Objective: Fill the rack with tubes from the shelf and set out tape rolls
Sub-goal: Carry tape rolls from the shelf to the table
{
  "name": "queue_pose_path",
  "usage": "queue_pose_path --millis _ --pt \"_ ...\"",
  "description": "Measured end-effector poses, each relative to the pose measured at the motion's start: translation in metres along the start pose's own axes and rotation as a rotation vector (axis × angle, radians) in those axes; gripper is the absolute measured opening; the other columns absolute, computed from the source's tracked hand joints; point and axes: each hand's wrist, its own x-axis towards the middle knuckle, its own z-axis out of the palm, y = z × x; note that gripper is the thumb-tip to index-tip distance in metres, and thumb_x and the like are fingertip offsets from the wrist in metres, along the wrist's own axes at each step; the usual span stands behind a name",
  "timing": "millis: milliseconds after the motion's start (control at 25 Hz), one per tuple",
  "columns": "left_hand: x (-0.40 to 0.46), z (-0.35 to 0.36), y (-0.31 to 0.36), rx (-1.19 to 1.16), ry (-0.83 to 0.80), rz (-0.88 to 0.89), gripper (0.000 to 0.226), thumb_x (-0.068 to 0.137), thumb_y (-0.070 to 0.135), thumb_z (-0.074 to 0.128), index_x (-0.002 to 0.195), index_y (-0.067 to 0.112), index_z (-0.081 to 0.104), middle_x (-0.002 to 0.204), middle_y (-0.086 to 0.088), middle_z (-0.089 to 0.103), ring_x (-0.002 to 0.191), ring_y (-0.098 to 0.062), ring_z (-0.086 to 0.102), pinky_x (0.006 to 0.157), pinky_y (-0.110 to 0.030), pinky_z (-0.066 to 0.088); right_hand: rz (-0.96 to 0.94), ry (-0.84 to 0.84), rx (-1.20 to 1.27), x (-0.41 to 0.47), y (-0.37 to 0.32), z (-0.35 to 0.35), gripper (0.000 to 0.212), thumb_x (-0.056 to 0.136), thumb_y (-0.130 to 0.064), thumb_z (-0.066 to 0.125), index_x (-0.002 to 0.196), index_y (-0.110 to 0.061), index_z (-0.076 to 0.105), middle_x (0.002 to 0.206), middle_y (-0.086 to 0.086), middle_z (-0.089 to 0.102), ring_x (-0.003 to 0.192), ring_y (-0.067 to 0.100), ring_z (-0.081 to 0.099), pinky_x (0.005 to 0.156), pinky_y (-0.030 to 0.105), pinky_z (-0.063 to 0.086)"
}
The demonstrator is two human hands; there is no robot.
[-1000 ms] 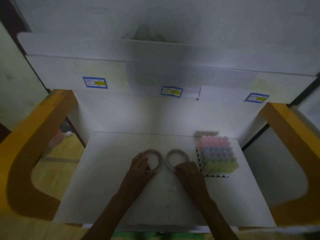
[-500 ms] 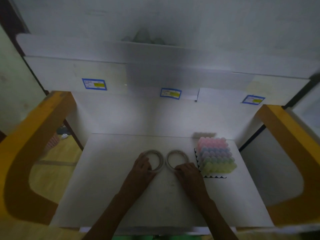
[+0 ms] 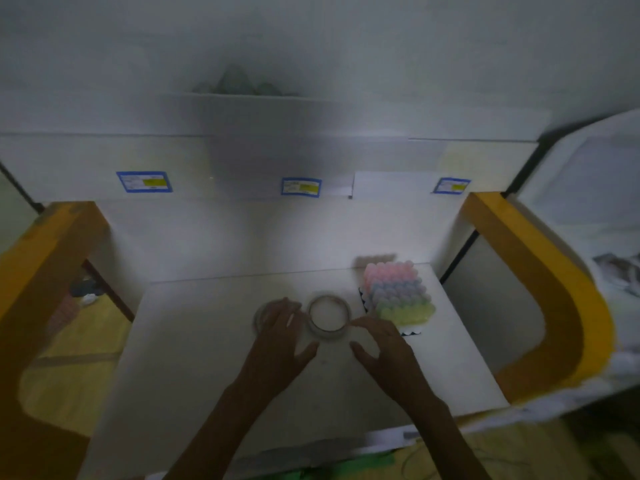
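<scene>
Two tape rolls lie flat on the white table (image 3: 207,358), side by side near its middle. The left roll (image 3: 259,318) is mostly covered by the left hand (image 3: 281,336), whose straight, spread fingers rest over it without curling round it. The right roll (image 3: 329,318) sits at about 3 o'clock from the left one, touching or very nearly touching it, and shows in full. The right hand (image 3: 384,351) hovers at about 5 o'clock from that roll – fingers loosely spread and lightly bent, holding nothing, the fingertips just beside the roll's rim; whether they touch it I cannot tell. At 3 o'clock from the right roll stands the rack (image 3: 396,297), packed with tubes capped in pink, blue, green and yellow rows. Farther off, at 12 o'clock, a shelf (image 3: 311,161) carries three blue-edged labels.
</scene>
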Motion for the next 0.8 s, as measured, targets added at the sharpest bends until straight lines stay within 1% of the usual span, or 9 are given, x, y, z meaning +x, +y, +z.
queue_pose_path --millis 120,240,360,440,520,600,640,720,800 --pt "0.014 0.0 0.042 -0.037 0.01 0.074 0.048 0.083 0.042 0.055 0.116 0.008 0.061 0.128 -0.012 0.057 0.127 -0.03 0.046 0.113 -0.029 0.023 0.074 0.046 -0.003 -0.02 0.011 -0.041 0.034 0.083 -0.038 0.064 0.114 -0.024 0.062 0.114 -0.007 0.062 0.104 0.006 0.053 0.084 0.014 0.044" --pt "0.033 0.006 0.093 -0.074 -0.001 0.159 0.045 0.082 0.041 0.054 0.114 0.01 0.062 0.123 -0.01 0.058 0.123 -0.026 0.043 0.107 -0.033 0.029 0.111 0.072 -0.018 -0.045 0.025 -0.095 0.038 0.088 -0.046 0.056 0.122 -0.029 0.057 0.124 -0.012 0.056 0.113 0.008 0.052 0.089 0.023 0.047" --pt "0.043 0.02 0.15 -0.128 -0.026 0.243 0.044 0.081 0.041 0.054 0.115 0.014 0.061 0.123 -0.007 0.056 0.119 -0.022 0.046 0.103 -0.034 0.037 0.161 0.142 -0.045 -0.084 0.039 -0.143 0.042 0.089 -0.048 0.054 0.126 -0.029 0.056 0.127 -0.012 0.055 0.117 0.008 0.05 0.091 0.024 0.047" --pt "0.042 0.037 0.193 -0.146 -0.075 0.276 0.048 0.083 0.045 0.052 0.12 0.017 0.06 0.129 -0.004 0.053 0.124 -0.022 0.045 0.102 -0.039 0.042 0.195 0.176 -0.08 -0.12 0.05 -0.175 0.042 0.089 -0.048 0.055 0.126 -0.027 0.055 0.129 -0.008 0.056 0.117 0.012 0.051 0.09 0.026 0.049" --pt "0.034 0.057 0.236 -0.155 -0.094 0.309 0.049 0.086 0.048 0.048 0.124 0.018 0.058 0.135 -0.003 0.05 0.13 -0.021 0.041 0.105 -0.04 0.04 0.223 0.206 -0.117 -0.156 0.063 -0.205 0.041 0.089 -0.046 0.057 0.125 -0.027 0.055 0.129 -0.006 0.057 0.116 0.014 0.053 0.088 0.027 0.05" --pt "0.026 0.072 0.284 -0.238 -0.11 0.315 0.045 0.088 0.042 0.054 0.125 0.016 0.058 0.136 -0.005 0.051 0.132 -0.01 0.036 0.108 -0.032 0.036 0.28 0.226 -0.129 -0.193 0.077 -0.235 0.041 0.087 -0.047 0.057 0.125 -0.031 0.054 0.13 -0.009 0.057 0.118 0.012 0.052 0.089 0.026 0.048" --pt "0.023 0.079 0.305 -0.264 -0.103 0.342 0.042 0.086 0.036 0.059 0.123 0.015 0.059 0.132 -0.006 0.053 0.128 -0.006 0.038 0.105 -0.028 0.039 0.305 0.225 -0.133 -0.212 0.085 -0.249 0.041 0.087 -0.048 0.056 0.125 -0.033 0.053 0.131 -0.011 0.056 0.12 0.01 0.05 0.091 0.025 0.046" --pt "0.018 0.093 0.343 -0.198 -0.073 0.425 0.042 0.078 0.032 0.067 0.117 0.017 0.061 0.124 -0.005 0.056 0.117 -0.013 0.045 0.091 -0.029 0.048 0.346 0.211 -0.154 -0.245 0.105 -0.272 0.043 0.088 -0.051 0.054 0.127 -0.035 0.052 0.133 -0.013 0.053 0.123 0.007 0.046 0.095 0.023 0.043" --pt "0.019 0.106 0.377 -0.194 -0.086 0.462 0.047 0.075 0.029 0.073 0.117 0.018 0.058 0.121 -0.002 0.055 0.113 -0.018 0.048 0.088 -0.029 0.048 0.391 0.204 -0.172 -0.276 0.124 -0.293 0.044 0.088 -0.053 0.055 0.128 -0.035 0.051 0.133 -0.015 0.052 0.122 0.005 0.045 0.098 0.012 0.035"
